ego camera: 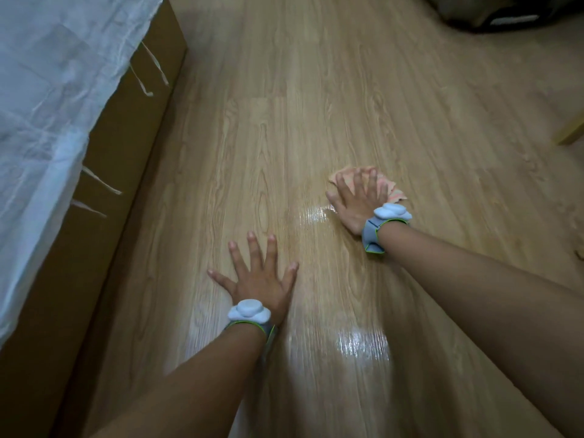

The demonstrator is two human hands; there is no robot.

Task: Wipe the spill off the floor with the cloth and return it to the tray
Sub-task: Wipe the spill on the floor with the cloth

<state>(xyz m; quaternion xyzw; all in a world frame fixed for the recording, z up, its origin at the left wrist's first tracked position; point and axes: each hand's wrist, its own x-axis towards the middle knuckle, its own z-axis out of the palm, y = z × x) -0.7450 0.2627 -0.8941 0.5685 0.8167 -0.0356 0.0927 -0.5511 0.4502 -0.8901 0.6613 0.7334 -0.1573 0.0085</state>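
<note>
My right hand lies flat with spread fingers on a small pink-orange cloth, pressing it to the wooden floor. A wet, shiny smear lies just left of that hand, and another glossy patch shows nearer to me. My left hand rests palm down on the floor with fingers apart, holding nothing. Both wrists wear grey bands with white sensors. No tray is in view.
A brown box-like furniture side draped with a white sheet runs along the left. A dark object sits at the top right, and a pale wooden leg stands at the right edge.
</note>
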